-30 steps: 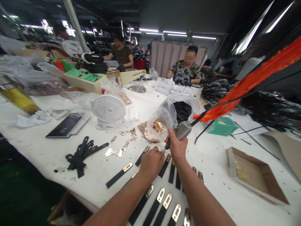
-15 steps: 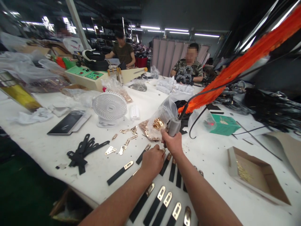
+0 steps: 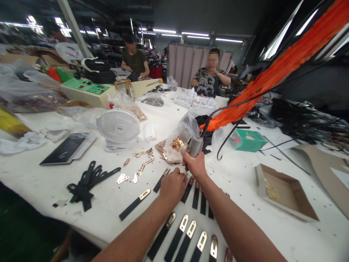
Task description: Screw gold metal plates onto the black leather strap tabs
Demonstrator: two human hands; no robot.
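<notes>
My right hand [image 3: 196, 165] is wrapped round a grey corded electric screwdriver [image 3: 195, 146], held upright with its tip pointing down. Beside it, my left hand [image 3: 173, 185] is closed, pinching a small gold metal piece [image 3: 185, 174] under the tip; most of that piece is hidden by the fingers. Black straps with gold metal end plates [image 3: 184, 222] lie in rows below and around my hands. One more such strap [image 3: 135, 204] lies to the left. Loose gold plates [image 3: 137, 177] are scattered further left, near a pile of plain black straps [image 3: 88, 183].
A plastic bag of gold parts [image 3: 178, 143] sits just beyond my hands. A white fan [image 3: 118, 127] stands at left. On the right are a cardboard tray [image 3: 294, 196] with small brass-coloured pieces and a green box [image 3: 251, 140]. An orange-wrapped cord [image 3: 261, 80] hangs overhead. Two people sit across the table.
The view has shifted slightly, so most things appear further left. Both hands keep their hold at the same spot. The person across at right has raised a hand toward the head.
</notes>
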